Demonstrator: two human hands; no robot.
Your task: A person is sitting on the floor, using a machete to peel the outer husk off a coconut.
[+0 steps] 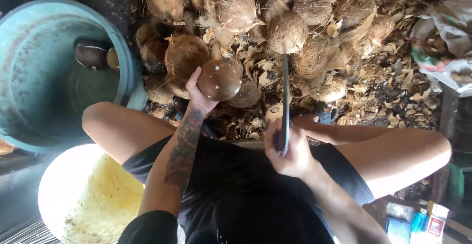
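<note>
Husk-littered ground [393, 101] under piled coconuts [287, 30]; left hand [196, 94] cups a peeled coconut [219, 80], right hand [290, 153] grips a blade [285, 91].

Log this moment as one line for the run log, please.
left hand: holds peeled brown coconut | right hand: grips long blade, upright | ahead: husked coconut pile | left: teal tub

I see dark ground [418, 121] strewn with husk scraps [393, 77], dim overhead, daylight glaring low at left.
</note>
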